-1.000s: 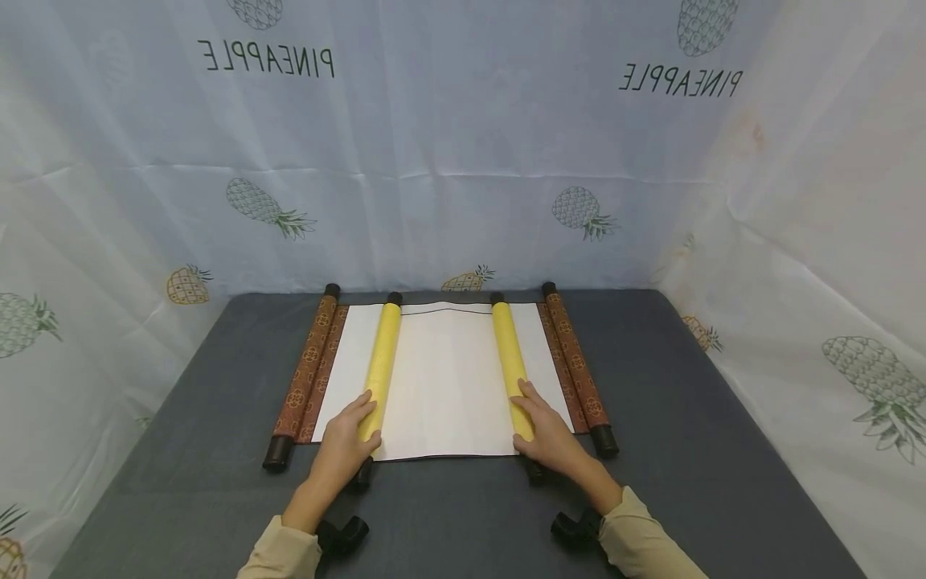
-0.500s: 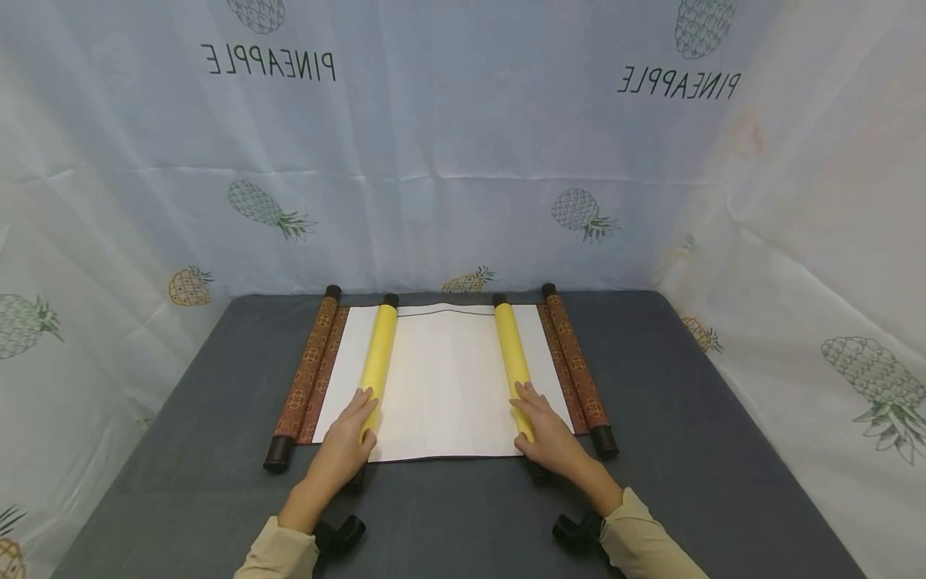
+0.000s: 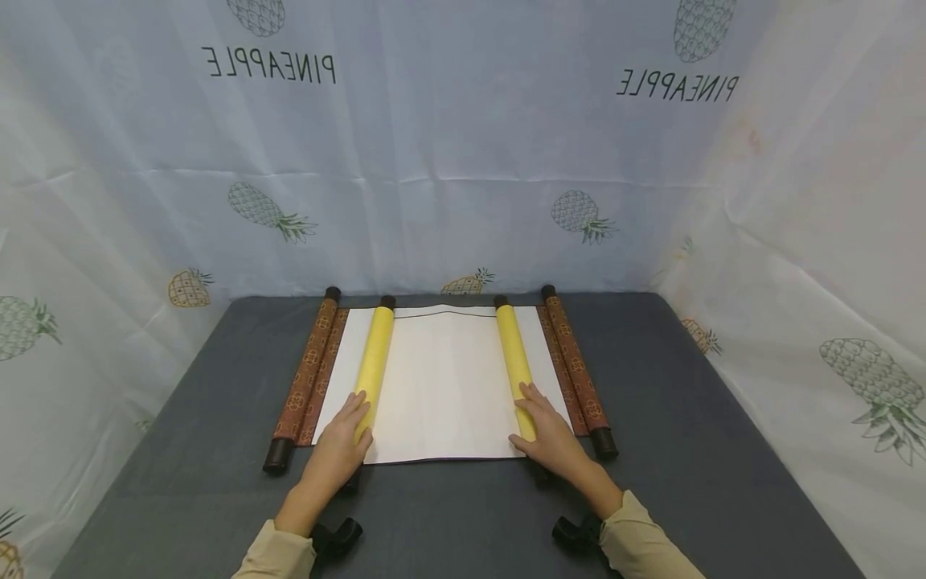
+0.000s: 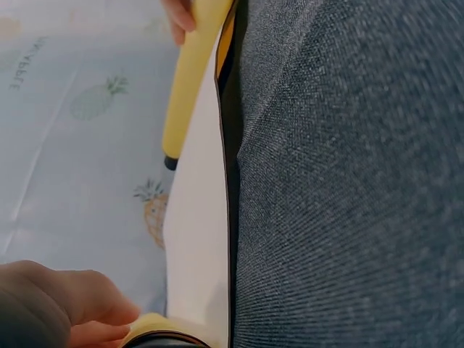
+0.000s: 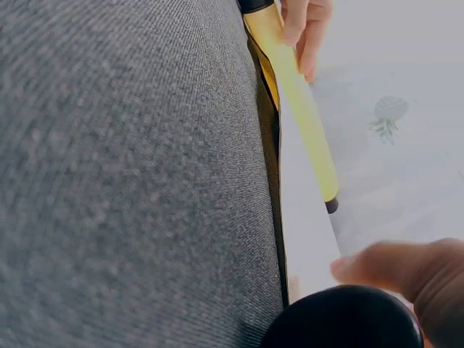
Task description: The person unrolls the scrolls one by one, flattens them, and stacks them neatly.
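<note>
A pale paper scroll (image 3: 444,386) lies partly unrolled, with a yellow-backed roll at each side. My left hand (image 3: 334,446) holds the near part of the left yellow roll (image 3: 376,346), fingers over it and thumb on its inner side. Likewise, my right hand (image 3: 553,441) has its fingers over the right yellow roll (image 3: 512,346); its thumb sticks out over the paper. In the right wrist view, that thumb (image 5: 391,264) is beside the roll's black end knob (image 5: 341,319). Palms and parts of both near knobs are hidden.
Outside the yellow rolls lie two brown patterned rolls, left (image 3: 307,370) and right (image 3: 575,362), with white paper strips beside them. All rest on a dark grey cloth-covered table (image 3: 448,523). A pineapple-print curtain (image 3: 434,217) hangs behind and at both sides.
The left hand and its yellow roll have moved left. The right roll has moved slightly right, and more paper shows between them. The right thumb has spread away from its roll.
</note>
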{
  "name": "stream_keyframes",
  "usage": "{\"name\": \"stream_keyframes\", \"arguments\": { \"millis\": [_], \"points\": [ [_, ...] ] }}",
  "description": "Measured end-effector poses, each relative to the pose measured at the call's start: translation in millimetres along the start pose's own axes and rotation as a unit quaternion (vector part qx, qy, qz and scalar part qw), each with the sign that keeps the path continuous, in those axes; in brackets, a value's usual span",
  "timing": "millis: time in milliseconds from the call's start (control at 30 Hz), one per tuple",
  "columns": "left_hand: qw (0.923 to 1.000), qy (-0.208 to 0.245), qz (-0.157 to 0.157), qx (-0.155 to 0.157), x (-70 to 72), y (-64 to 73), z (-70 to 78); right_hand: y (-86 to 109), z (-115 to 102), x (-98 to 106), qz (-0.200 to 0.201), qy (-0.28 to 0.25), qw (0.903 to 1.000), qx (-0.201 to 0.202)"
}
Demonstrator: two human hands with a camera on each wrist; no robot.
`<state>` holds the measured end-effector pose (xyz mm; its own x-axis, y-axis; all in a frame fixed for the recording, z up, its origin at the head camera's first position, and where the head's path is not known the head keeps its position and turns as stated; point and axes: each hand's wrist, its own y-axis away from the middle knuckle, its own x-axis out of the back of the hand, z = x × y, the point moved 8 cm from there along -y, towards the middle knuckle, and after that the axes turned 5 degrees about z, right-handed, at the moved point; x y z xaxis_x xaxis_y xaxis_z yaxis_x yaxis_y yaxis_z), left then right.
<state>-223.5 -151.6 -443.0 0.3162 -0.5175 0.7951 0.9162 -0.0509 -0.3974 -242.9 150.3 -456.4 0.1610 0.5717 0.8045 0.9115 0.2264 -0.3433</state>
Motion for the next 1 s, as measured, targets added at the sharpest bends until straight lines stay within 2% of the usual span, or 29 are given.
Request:
{"name": "stream_keyframes", "arguments": {
  "millis": [133, 467, 700, 1000],
  "points": [
    [1.0, 0.003, 0.002, -0.003, 0.0, 0.0, -0.7, -0.4, 2, 3, 0.017, 0.007, 0.9998, -0.001],
    [0.9988, -0.001, 0.037, -0.03, 7.1, 0.6, -0.2, 2.5, 3, 8, 0.039, -0.003, 0.9992, 0.011],
    [0.9997, 0.006, 0.022, -0.011, 6.9, 1.1, -3.7, 3.9, 4, 10, 0.049, 0.005, 0.9984, 0.028],
    [0.9998, -0.009, 0.013, 0.015, 6.6, 2.7, -9.3, 5.1, 10, 12, 0.047, 0.015, 0.9987, 0.012]
  ]
}}
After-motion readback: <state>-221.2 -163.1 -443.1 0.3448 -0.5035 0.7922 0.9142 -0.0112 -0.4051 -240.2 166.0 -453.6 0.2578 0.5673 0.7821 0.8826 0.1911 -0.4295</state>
